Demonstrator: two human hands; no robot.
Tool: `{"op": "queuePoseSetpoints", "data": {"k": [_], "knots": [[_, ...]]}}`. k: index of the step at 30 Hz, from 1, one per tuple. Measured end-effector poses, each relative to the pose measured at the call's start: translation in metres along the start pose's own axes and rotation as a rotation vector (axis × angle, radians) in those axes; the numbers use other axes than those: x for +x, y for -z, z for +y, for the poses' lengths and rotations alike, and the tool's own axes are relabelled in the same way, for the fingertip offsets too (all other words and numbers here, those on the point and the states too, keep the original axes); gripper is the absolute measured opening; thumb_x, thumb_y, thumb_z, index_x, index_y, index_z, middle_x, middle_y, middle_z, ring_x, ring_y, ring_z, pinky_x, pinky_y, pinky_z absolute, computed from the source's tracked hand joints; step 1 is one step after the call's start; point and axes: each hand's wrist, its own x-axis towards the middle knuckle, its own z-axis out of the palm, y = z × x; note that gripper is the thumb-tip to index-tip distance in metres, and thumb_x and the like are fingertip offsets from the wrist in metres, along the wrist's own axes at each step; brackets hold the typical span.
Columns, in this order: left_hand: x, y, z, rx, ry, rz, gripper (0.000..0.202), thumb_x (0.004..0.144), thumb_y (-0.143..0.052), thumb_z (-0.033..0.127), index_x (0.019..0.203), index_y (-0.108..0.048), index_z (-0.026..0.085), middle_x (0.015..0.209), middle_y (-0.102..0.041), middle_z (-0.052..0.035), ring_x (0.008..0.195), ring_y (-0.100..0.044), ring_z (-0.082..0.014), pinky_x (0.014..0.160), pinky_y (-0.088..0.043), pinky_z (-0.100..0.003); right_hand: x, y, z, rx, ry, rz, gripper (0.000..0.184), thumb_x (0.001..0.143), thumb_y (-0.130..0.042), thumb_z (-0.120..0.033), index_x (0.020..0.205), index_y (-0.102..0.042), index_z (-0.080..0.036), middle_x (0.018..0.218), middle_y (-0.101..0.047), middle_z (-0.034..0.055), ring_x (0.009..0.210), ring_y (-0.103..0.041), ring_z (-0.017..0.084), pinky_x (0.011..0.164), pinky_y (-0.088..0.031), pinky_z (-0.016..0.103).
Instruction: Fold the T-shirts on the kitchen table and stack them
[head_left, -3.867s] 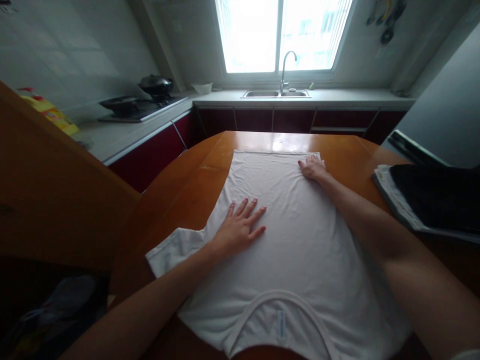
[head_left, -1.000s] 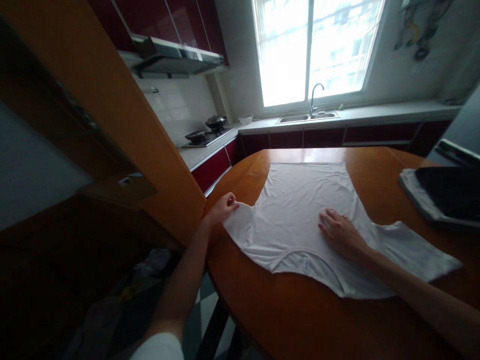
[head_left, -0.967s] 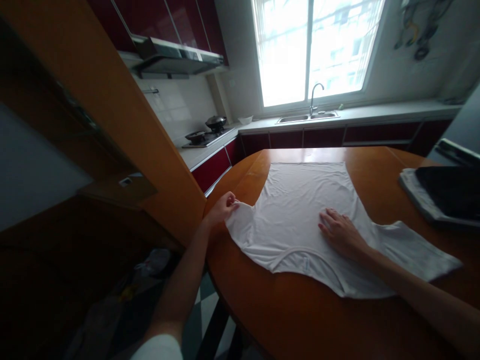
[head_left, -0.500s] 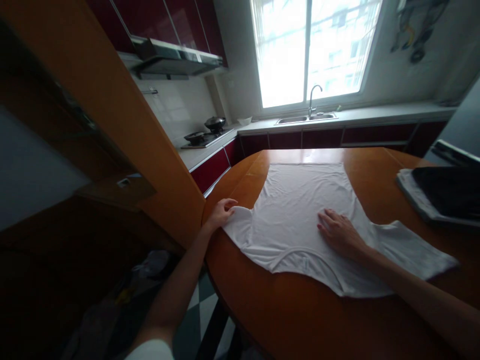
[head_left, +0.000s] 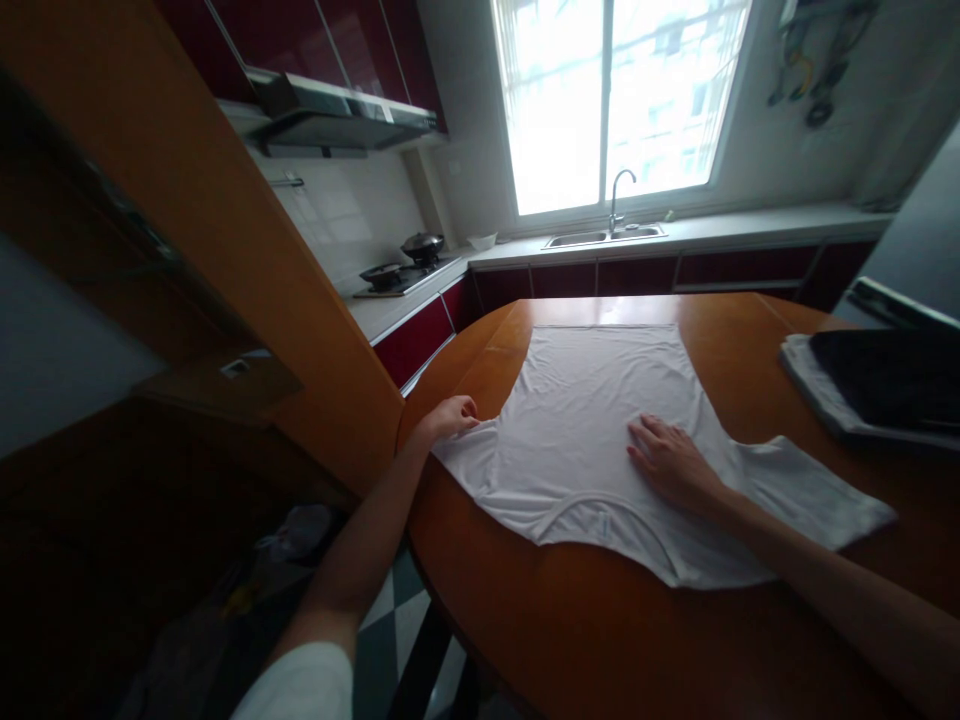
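Note:
A white T-shirt lies spread on the round wooden table, its neckline towards me and its hem at the far side. My left hand is at the edge of the left sleeve, its fingers curled together in a pinch on the fabric. My right hand rests flat on the shirt's body, right of the middle, with fingers stretched out. The right sleeve lies out to the side, partly behind my right forearm.
Folded dark and white clothes are stacked at the table's right. Beyond stand a counter with a sink and a stove with a pan and a lidded wok. A wooden partition borders the table's left.
My left hand has moved a little along the left sleeve's edge towards the armpit, and its fingers have closed on the cloth. The right hand stays on the shirt. The view shifted slightly.

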Motion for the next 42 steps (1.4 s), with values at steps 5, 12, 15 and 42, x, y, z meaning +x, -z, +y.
{"op": "queuePoseSetpoints", "data": {"k": [5,12,15,42], "knots": [[0.002,0.0,0.003,0.041,-0.076,0.067,0.013,0.078,-0.07,0.028,0.081,-0.068,0.016,0.08,-0.067,-0.0036,0.075,-0.063,-0.0182,0.067,-0.05,-0.026,0.0,0.003,-0.001,-0.016,0.005,-0.012,0.047,0.103,-0.039,-0.038,0.139,-0.058,-0.014,0.151,-0.051,0.0188,0.142,-0.045,0.033,0.116,-0.036,0.051],[-0.005,-0.016,0.018,0.1,-0.152,0.364,0.023,0.086,-0.06,0.017,0.108,-0.065,0.016,0.115,-0.062,-0.0126,0.113,-0.059,-0.0272,0.105,-0.046,-0.044,0.001,0.004,0.0,-0.019,0.01,-0.014,0.047,0.102,-0.041,-0.038,0.138,-0.059,-0.013,0.15,-0.051,0.0203,0.141,-0.046,0.034,0.115,-0.037,0.052],[-0.024,-0.027,0.025,0.113,-0.373,0.386,0.028,0.092,-0.051,0.014,0.115,-0.066,0.017,0.121,-0.064,-0.0112,0.118,-0.059,-0.0244,0.11,-0.046,-0.041,0.0,0.003,0.0,-0.017,0.007,-0.004,0.047,0.102,-0.041,-0.038,0.138,-0.059,-0.014,0.15,-0.052,0.0199,0.14,-0.047,0.033,0.114,-0.038,0.052],[-0.038,-0.055,0.111,0.351,-0.57,0.025,0.058,0.104,-0.036,0.056,0.153,-0.047,0.027,0.163,-0.037,-0.0101,0.153,-0.028,-0.0336,0.121,-0.025,-0.058,-0.042,0.053,0.06,0.089,-0.249,0.177,0.05,0.1,-0.036,-0.026,0.144,-0.054,-0.011,0.155,-0.048,0.0186,0.146,-0.041,0.029,0.12,-0.032,0.051]]}}
